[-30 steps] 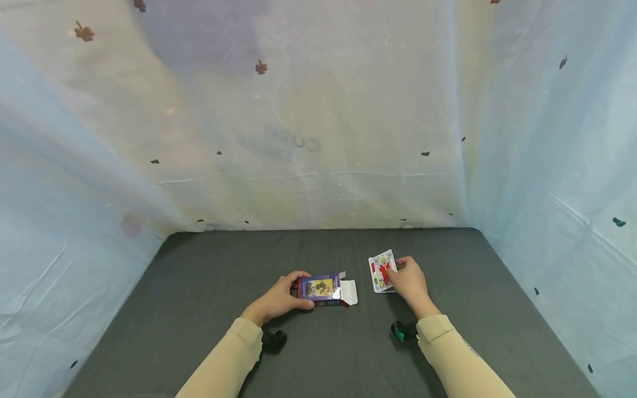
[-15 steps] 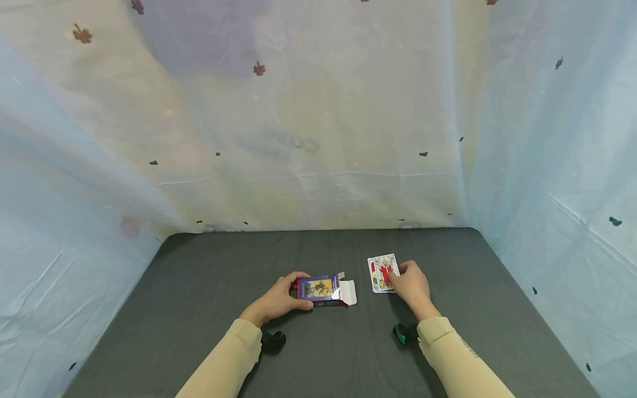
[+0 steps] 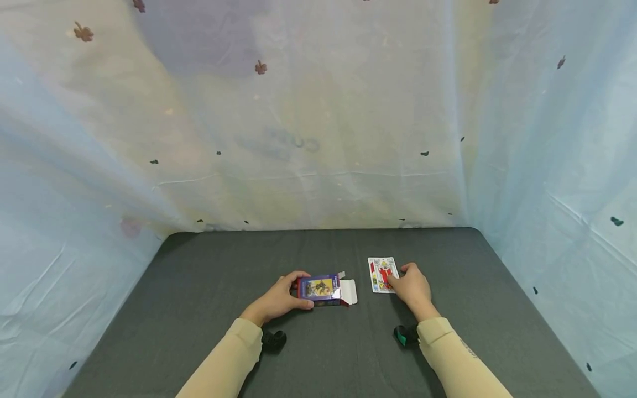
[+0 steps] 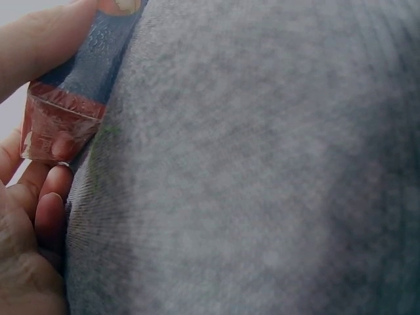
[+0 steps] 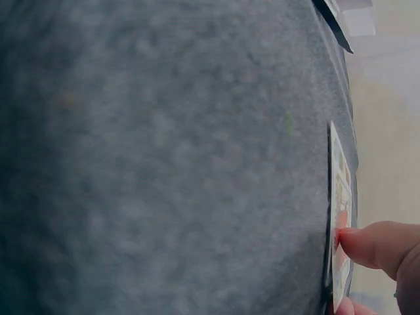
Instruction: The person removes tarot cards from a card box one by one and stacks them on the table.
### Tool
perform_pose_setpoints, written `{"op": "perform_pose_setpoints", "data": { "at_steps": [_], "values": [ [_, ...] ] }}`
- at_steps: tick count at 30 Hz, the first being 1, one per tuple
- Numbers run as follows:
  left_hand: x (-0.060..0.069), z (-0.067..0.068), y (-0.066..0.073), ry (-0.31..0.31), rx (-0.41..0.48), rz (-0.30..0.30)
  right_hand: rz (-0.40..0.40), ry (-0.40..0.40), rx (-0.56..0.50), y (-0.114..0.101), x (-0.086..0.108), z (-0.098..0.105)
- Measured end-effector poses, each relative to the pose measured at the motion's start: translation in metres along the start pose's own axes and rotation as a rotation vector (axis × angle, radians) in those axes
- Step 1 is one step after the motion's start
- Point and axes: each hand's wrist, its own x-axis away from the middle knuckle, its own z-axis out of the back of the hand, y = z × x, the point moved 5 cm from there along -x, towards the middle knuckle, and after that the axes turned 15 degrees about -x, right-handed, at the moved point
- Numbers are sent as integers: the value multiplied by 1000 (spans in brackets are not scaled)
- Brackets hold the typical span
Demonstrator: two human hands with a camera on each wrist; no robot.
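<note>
My left hand point(image 3: 278, 298) grips the left end of a purple and red playing-card box point(image 3: 319, 288), thumb at its near side and fingers at its far side. The box lies on the dark grey table, its white flap point(image 3: 349, 292) open toward the right. In the left wrist view, the thumb presses the blue side of the box point(image 4: 98, 56), with fingers by its red end. My right hand point(image 3: 414, 287) pinches the right edge of the playing cards point(image 3: 380, 273), thumb on the face of the top card. In the right wrist view, the cards point(image 5: 339, 190) appear nearly edge-on, close to the table; their number is hidden.
The dark grey cloth-covered table point(image 3: 224, 265) has a far edge against a pale curtain point(image 3: 318, 138) with small leaf-shaped marks. Curtain also hangs at both sides. A dark strap point(image 3: 273, 341) shows at the left wrist, another strap point(image 3: 405, 335) at the right.
The top card has turned from a tilted position to line up with the card beneath, and the right hand has shifted slightly nearer. The left hand and box stay put.
</note>
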Motion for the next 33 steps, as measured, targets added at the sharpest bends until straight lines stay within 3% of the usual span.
{"op": "perform_pose_setpoints", "data": {
  "at_steps": [14, 23, 33],
  "values": [
    [-1, 0, 0, 4, -5, -14, 25, 24, -60, 0, 6, -3],
    [-2, -1, -4, 7, -9, -9, 6, 59, -20, -11, 14, -20],
    [-1, -1, 0, 5, -7, -9, 1, 67, -4, -14, 10, -28]
  ]
}}
